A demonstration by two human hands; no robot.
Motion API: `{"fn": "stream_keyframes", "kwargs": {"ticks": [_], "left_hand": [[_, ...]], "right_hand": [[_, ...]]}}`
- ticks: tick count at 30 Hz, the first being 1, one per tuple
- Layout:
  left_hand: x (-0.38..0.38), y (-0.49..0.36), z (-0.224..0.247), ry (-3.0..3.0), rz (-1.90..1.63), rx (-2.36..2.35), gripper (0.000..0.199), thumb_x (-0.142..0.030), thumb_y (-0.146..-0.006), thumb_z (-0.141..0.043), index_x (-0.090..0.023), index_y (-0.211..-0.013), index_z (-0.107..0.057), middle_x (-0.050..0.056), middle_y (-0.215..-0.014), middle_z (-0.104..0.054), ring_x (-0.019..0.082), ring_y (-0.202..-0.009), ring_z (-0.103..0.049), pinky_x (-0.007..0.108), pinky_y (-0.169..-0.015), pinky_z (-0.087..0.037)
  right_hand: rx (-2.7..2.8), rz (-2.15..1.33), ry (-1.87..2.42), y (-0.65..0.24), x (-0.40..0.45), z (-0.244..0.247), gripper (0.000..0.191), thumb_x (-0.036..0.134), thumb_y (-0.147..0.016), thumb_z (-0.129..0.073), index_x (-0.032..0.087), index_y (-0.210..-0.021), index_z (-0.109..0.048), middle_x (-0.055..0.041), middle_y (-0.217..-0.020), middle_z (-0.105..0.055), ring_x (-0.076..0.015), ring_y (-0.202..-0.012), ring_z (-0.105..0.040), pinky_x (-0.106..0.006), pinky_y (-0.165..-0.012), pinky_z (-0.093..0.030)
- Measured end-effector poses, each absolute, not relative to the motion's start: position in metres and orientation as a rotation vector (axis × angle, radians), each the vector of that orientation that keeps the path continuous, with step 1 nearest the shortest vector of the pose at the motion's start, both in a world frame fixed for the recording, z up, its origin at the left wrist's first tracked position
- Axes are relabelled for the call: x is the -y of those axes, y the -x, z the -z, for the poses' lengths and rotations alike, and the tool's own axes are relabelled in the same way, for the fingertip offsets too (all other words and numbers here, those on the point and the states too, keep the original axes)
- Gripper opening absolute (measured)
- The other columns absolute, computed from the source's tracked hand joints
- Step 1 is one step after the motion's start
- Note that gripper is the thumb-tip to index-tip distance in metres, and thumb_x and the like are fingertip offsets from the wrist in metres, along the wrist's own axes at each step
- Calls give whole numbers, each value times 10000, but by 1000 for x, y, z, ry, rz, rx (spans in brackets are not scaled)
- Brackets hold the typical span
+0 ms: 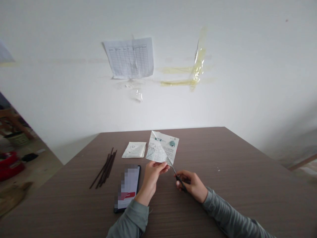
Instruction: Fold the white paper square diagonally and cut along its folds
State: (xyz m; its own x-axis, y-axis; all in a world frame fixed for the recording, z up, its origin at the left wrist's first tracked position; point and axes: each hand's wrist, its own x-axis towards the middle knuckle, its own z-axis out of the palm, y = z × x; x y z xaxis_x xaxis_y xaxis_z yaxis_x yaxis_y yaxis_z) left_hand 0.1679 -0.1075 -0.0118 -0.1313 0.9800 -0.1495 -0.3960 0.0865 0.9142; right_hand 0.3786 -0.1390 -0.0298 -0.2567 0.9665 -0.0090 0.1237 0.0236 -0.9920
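My left hand [153, 180] pinches the lower edge of a folded printed paper sheet [160, 148] and holds it up above the table. My right hand [192, 186] grips a pair of dark-handled scissors [178, 177], whose thin blades reach up to the sheet's lower right edge. The handles are partly hidden by my fingers. Next to my left wrist lies a smartphone [127, 188] with its screen lit and blurred out. Further left is a bundle of thin dark sticks [104, 168], and a small folded white paper [134, 149] lies beyond the phone.
The wood-grain brown table [213, 158] ends at a far edge against a white wall. A ruled paper form [130, 58] and strips of yellowed tape [198, 66] are stuck to the wall. A red object [10, 167] lies on the floor at left.
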Motion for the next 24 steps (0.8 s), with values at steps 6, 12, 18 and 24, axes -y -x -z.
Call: {"fn": "stream_keyframes", "kwargs": {"ticks": [6, 12, 18, 24], "left_hand": [[108, -167, 12, -776, -1406, -1072, 355, -179, -646, -1206, -190, -766, -873, 50, -780, -918, 235, -738, -914, 307, -745, -768], [108, -168, 12, -777, -1389, -1080, 328, -142, -671, -1185, -195, -757, -872, 46, -777, -916, 235, -729, -914, 316, -752, -775], [107, -166, 13, -796, -1382, -1087, 311, -148, -712, -1184, -197, -775, -884, 47, -787, -921, 239, -749, -919, 325, -773, -780], [109, -167, 12, -816, -1375, -1084, 374, -204, -649, -1228, -191, -784, -880, 55, -790, -919, 252, -749, -919, 334, -770, -779]], "right_hand": [[1512, -1335, 1146, -379, 138, 31, 645, 808, -619, -1081, 289, -943, -875, -75, -693, -788, -333, -663, -729, -495, -715, -628], [1500, -1338, 1156, -378, 137, 31, 641, 805, -609, -1076, 295, -937, -868, -81, -701, -793, -336, -668, -716, -518, -738, -624], [1466, -1374, 1166, -378, 140, 26, 671, 817, -567, -1099, 303, -924, -856, -77, -698, -788, -340, -674, -713, -520, -753, -623], [1457, -1367, 1190, -378, 140, 24, 686, 824, -558, -1095, 296, -933, -866, -85, -710, -799, -355, -693, -746, -519, -769, -637]]}}
